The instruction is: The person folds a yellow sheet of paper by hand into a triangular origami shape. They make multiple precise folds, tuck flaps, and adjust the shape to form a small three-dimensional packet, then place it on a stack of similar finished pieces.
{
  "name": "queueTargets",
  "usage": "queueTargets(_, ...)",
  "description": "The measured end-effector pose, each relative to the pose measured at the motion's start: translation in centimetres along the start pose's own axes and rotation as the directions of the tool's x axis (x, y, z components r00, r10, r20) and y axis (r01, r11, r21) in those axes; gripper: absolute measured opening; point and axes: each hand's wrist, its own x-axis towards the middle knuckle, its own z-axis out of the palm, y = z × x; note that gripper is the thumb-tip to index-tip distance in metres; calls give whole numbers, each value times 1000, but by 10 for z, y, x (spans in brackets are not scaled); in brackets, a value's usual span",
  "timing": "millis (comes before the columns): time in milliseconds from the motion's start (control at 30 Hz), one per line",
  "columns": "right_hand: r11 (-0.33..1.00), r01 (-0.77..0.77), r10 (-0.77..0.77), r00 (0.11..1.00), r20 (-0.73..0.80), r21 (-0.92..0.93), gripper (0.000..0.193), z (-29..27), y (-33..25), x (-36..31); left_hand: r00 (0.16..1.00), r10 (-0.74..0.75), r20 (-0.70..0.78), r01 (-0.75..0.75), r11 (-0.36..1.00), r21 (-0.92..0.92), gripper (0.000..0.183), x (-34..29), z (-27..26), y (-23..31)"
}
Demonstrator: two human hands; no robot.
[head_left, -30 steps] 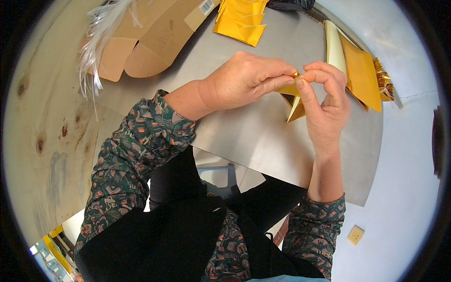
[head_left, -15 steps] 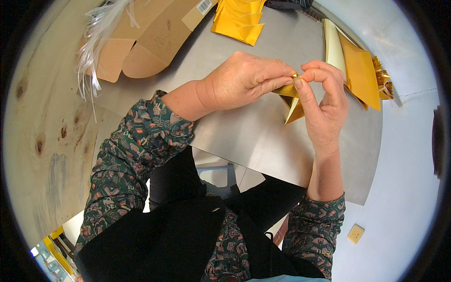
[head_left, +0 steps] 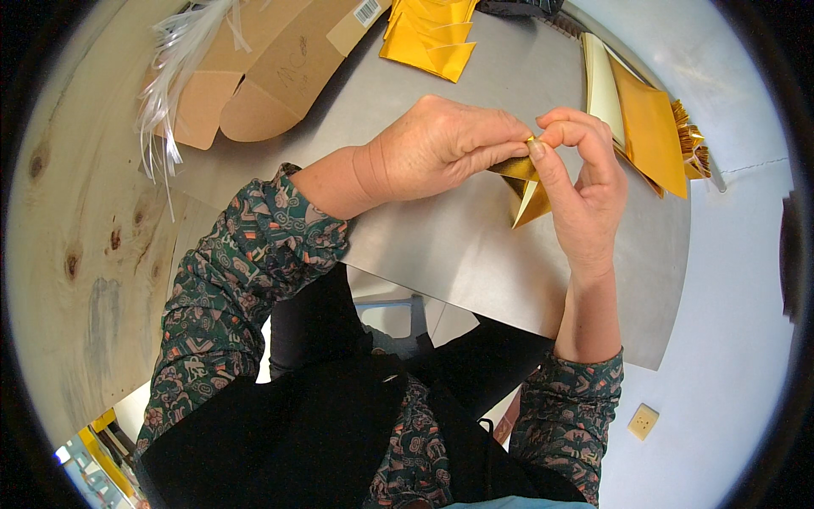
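A piece of folded gold foil paper hangs between my hands above the grey metal table. My left hand is closed, its thumb and fingers pinching the upper part of the paper. Opposite it, my right hand pinches the same top edge between thumb and index finger, the fingertips of both hands almost meeting. Below the fingers a pointed flap stands away from the rest, showing a pale inner side. The fingers hide much of the folded part.
Folded gold pieces overlap at the far edge. To the right lie gold sheets, pale sheets and a pleated gold bundle. A cardboard box and white ribbon strands occupy the far left, beside a wooden surface.
Both hands keep their pinch on the gold paper. The right fingers have shifted slightly left, and the hanging flap has dropped and turned a little.
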Motion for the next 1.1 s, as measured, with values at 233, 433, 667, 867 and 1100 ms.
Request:
queueTargets(233, 961, -125, 123, 992, 25, 248, 9, 4, 2, -2, 1000, -25, -16, 24, 998, -60, 18, 1, 1, 1)
queueTargets(433, 938, -134, 130, 991, 33, 319, 10, 3, 1, 0, 999, -47, -14, 45, 992, -115, 18, 2, -2, 2)
queueTargets(667, 928, -160, 150, 987, 58, 337, 11, 1, -2, -1, 999, -21, -29, 16, 988, -151, 17, 0, 0, 1)
queueTargets(867, 898, -171, 153, 985, 77, 405, 10, -1, 0, -1, 999, -7, -41, 2, 992, -127, 18, 0, 2, 1)
queueTargets(1100, 889, -183, 158, 983, 94, 421, 9, -3, -1, -1, 1000, 1, -29, -4, 994, -110, 19, -1, 2, 3)
